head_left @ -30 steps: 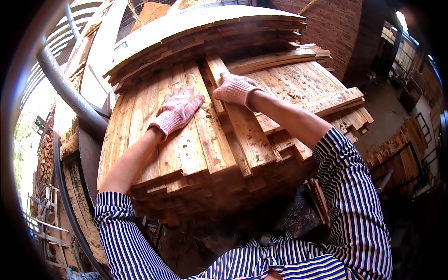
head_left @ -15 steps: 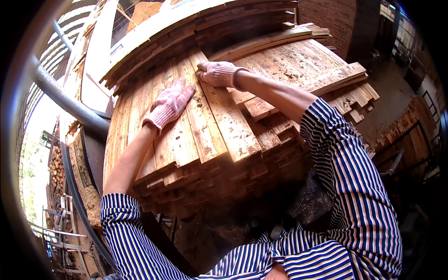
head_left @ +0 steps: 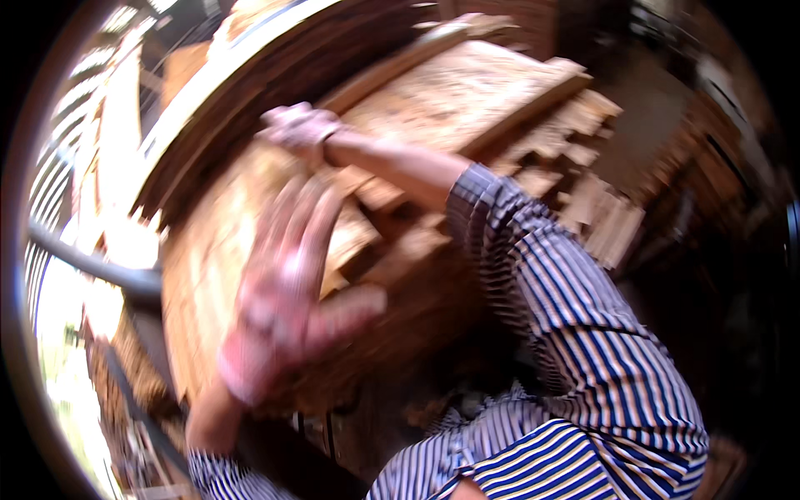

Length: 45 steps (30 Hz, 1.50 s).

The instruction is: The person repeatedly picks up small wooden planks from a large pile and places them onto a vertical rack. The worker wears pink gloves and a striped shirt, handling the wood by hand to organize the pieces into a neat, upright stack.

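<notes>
My left hand, in a pale pink work glove, is raised in front of the stacked wooden planks. Its fingers are stretched out, the thumb stands apart, and nothing is in it; motion blurs it. My right hand, gloved alike, is at the far end of the planks beside the taller stack of boards. Its fingers look curled, but blur hides what they hold, if anything. Part of the planks lies hidden behind my left hand.
More boards lie to the right, with a thicker beam across their edge. Uneven plank ends stick out below it. A grey metal pipe runs along the left. Further timber is stacked at the far right.
My left hand has lifted off the planks and come nearer with fingers spread. My right hand has shifted left in the picture. The whole view has swung and is blurred.
</notes>
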### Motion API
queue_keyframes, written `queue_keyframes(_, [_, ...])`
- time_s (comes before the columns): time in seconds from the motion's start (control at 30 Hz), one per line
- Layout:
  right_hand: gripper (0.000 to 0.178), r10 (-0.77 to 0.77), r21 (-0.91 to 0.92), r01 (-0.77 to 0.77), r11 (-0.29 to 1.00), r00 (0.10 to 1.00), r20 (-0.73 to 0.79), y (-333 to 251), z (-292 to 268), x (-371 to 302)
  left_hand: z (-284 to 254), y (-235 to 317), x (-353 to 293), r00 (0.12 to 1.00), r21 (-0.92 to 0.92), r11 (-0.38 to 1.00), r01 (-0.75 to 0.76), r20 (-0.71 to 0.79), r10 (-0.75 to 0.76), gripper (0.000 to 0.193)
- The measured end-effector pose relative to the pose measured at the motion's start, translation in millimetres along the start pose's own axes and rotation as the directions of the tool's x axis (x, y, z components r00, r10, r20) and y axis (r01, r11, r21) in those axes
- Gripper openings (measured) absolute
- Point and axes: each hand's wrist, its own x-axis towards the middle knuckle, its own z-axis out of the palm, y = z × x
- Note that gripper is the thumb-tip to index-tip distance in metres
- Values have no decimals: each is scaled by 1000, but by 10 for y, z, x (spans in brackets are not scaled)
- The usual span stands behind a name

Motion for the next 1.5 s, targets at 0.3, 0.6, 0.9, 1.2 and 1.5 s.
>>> queue_keyframes(0.3, [71, -77, 228, 210, 951, 873, -482, -487, 323, -2019, 599, -40, -478, 974, 125, 972, 201, -127, -185, 64])
queue_keyframes(0.6, [65, -215, 47, 418, 907, 557, -802, -192, 131, -2656, 959, -23, -533, 806, 182, 981, 69, -589, 53, 59])
queue_keyframes(0.9, [43, 844, 355, -772, 528, 522, -122, 1923, 848, -5263, 2833, 1875, 565, 968, -867, 437, 239, 248, -36, 38])
queue_keyframes(1.2, [70, 953, -51, -971, -232, -238, 187, 4444, 1412, -8322, 7066, 3129, 1155, 104, -29, -306, 951, 967, 233, 26])
queue_keyframes(1.5, [105, 971, -233, -962, -144, -183, 154, 7699, 1921, -10126, 10729, 4776, 1805, 171, 41, -524, 850, 922, 348, 41])
